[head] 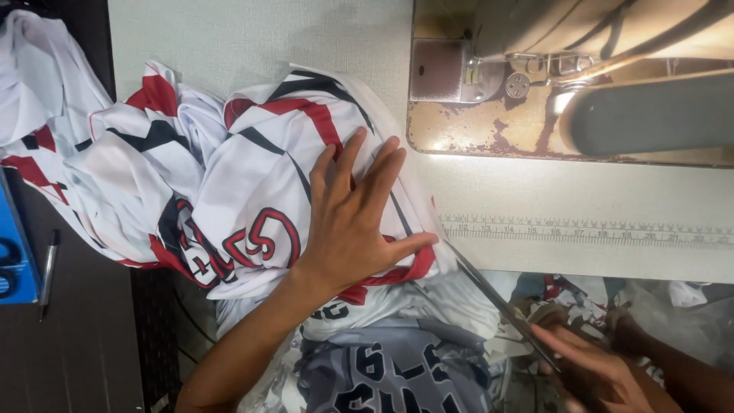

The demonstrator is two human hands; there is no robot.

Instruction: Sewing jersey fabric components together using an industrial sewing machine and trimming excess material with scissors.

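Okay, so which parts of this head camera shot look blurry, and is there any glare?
In the head view, the right hand and the scissors it holds are smeared by motion blur; the left hand, flat on the white jersey, is sharp; bright glare sits on the sewing machine near its needle.

Garment sewing workshop. Evidence: industrial sewing machine [581, 76] with a worn, rust-spotted bed set into a pale tabletop [252, 38], and a measuring scale [589, 232] fixed along the tabletop's front edge. Printed sports jerseys [229, 183] in white, red and black lie heaped on the tabletop; more in grey [390, 367] are piled below the edge. Long scissors [497, 302] are at the fabric's edge. Blue box [15, 252] and a pen [47, 268] lie on a dark side surface.
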